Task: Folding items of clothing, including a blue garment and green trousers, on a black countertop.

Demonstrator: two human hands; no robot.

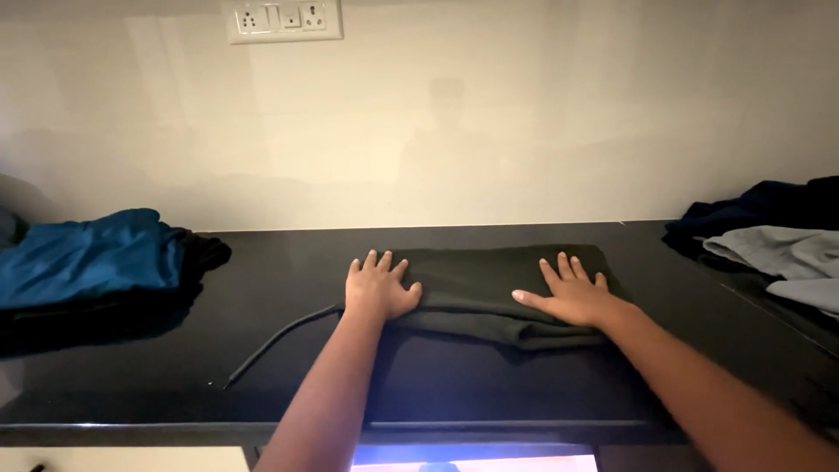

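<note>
Head view shows a blue garment [83, 253] heaped on dark clothes at the counter's [262, 350] left end, out of our way. Our left hand [378, 288] and right hand [572, 295] lie flat, fingers spread, gripping nothing, pressing the folded dark green garment [481, 284] at mid-counter, likely to keep the fold flat; its cord [280, 341] trails leftward. Grey cloth [786, 253] and navy cloth [752, 210] sit piled at the right.
</note>
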